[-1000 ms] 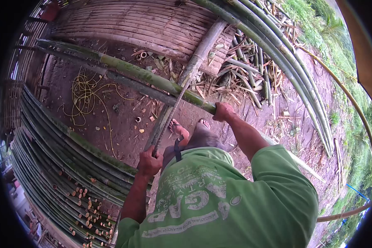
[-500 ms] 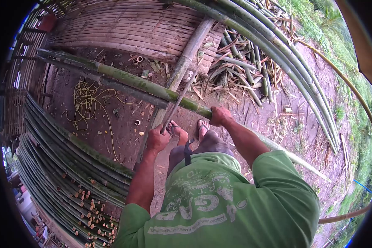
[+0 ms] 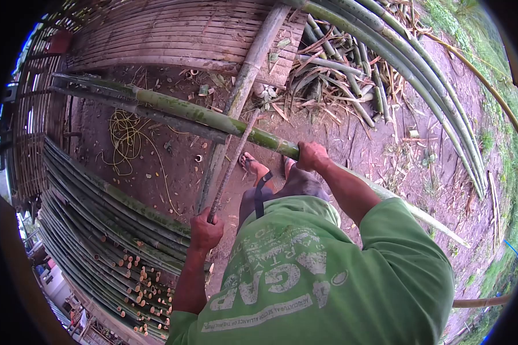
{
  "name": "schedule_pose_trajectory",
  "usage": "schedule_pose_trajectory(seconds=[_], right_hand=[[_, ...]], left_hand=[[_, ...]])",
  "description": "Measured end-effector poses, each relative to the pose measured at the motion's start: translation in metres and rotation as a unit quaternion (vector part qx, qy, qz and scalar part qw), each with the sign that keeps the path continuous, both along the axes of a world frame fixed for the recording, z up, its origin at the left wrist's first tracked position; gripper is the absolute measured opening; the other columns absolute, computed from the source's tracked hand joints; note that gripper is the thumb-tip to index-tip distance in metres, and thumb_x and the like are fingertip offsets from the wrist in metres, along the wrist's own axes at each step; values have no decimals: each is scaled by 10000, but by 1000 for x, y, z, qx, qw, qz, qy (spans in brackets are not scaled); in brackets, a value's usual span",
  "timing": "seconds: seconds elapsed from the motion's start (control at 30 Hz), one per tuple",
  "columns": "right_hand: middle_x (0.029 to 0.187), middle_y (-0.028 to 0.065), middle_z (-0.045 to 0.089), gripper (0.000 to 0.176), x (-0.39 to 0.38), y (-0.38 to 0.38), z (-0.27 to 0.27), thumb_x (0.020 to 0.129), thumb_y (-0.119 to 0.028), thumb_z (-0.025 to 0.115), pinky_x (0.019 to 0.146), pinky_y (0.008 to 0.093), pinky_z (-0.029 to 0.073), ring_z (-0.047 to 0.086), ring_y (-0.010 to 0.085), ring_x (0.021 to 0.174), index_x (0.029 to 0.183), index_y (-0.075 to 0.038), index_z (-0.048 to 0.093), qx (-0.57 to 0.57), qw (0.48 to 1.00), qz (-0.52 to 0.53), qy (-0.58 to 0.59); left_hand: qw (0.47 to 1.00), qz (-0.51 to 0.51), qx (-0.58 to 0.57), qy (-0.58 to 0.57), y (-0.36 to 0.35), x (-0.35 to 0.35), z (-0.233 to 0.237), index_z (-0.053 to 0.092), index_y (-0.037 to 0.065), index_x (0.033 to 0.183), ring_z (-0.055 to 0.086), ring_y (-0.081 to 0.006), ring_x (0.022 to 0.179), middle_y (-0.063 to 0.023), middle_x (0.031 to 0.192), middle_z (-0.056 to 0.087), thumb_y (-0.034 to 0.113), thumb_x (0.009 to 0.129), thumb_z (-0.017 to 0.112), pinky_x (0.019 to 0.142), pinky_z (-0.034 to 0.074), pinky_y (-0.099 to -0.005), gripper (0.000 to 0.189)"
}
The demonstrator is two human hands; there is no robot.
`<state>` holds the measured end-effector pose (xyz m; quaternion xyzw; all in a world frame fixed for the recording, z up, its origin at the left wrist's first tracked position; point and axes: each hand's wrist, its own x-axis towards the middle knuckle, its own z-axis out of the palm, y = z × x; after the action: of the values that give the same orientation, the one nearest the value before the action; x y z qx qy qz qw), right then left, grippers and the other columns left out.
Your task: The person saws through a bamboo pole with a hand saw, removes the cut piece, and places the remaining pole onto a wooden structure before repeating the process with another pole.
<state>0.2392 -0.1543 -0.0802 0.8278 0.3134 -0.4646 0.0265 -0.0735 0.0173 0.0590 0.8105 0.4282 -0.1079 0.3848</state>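
Note:
My left hand (image 3: 206,231) is closed round the near end of a long, narrow saw (image 3: 233,161), seen almost edge-on. The saw slants up and away, and its far part crosses a thick green bamboo pole (image 3: 195,115). My right hand (image 3: 312,157) grips that pole near its right end, fingers wrapped over the top. The pole lies across a sloping bamboo support beam (image 3: 253,72). Just below it, a darker pole (image 3: 181,123) runs alongside. My fingers hide part of the saw's handle, and its teeth are too small to make out.
Stacked bamboo poles (image 3: 106,213) lie at the left, cut ends toward me. A slatted bamboo platform (image 3: 167,37) stands ahead. Offcuts (image 3: 351,75) are heaped beyond the pole. Long poles (image 3: 408,75) arch at the right. Yellow cord (image 3: 124,135) lies tangled on the dirt.
My left hand has drawn the saw back toward me and down to the left, across the bamboo pole. My right hand keeps its grip on the pole.

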Motion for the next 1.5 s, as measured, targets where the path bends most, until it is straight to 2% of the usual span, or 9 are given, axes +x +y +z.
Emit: schedule_pose_trajectory(seconds=[0.3,0.53,0.67,0.73,0.83,0.9,1.0,1.27,1.5], right_hand=[[1022,194,678,336,-9,-7,-15,721,-180,659,853,409,534,662,331,979,1038,-70,669,9,999,-31,-8],[1020,171,682,295,-18,-8,-9,741,-169,640,841,411,534,662,324,977,1022,-91,680,17,998,-60,9],[998,165,684,390,-21,-12,-17,694,-229,697,855,413,524,658,332,971,1058,-97,651,27,997,-55,49],[1011,168,678,595,-6,-8,-25,633,-304,763,856,430,519,655,345,970,1164,-90,602,31,999,-22,38],[1043,178,667,647,-9,-3,-19,627,-320,776,858,434,518,649,352,988,1195,-80,578,38,999,-1,32],[1057,184,661,578,-24,21,-36,668,-296,745,856,434,518,644,354,1001,1173,-75,572,200,977,-33,-67],[1059,179,661,450,-42,75,-41,731,-246,683,857,430,516,644,344,1008,1132,-73,576,145,983,-107,-26],[1038,177,673,349,-42,88,-57,771,-205,613,869,423,509,650,328,999,1098,-84,598,78,990,-108,51],[1025,186,675,373,-37,91,-44,766,-255,618,866,438,505,651,345,986,1106,-102,604,88,989,-111,39]], left_hand=[[993,-68,68,-70,4,102,-59,569,-14,777,584,-437,610,-247,642,573,74,769,559,548,448,-465,89],[998,-14,-4,56,-6,11,48,554,10,748,568,-370,537,-204,577,526,82,740,565,518,433,-431,74],[999,-39,-6,-4,23,114,-44,566,5,755,573,-371,556,-209,607,549,72,741,554,533,438,-437,69],[997,-71,-13,9,22,115,-49,595,-2,795,607,-399,626,-237,676,593,67,751,554,571,458,-459,91],[996,-80,30,-9,7,104,-54,600,-4,808,622,-423,689,-252,694,599,64,756,553,615,467,-488,97],[999,-53,8,-2,0,102,-55,602,-8,826,619,-440,722,-260,714,606,68,759,555,652,470,-512,112],[999,-51,15,3,-5,102,-58,596,-18,838,616,-445,732,-271,718,603,70,761,556,658,470,-514,123],[997,-52,39,51,-35,6,41,568,-18,815,597,-451,612,-259,610,551,69,705,559,546,458,-504,141],[998,-47,38,-32,-9,101,-56,596,-19,871,594,-463,731,-273,694,576,105,715,588,616,476,-489,199]])
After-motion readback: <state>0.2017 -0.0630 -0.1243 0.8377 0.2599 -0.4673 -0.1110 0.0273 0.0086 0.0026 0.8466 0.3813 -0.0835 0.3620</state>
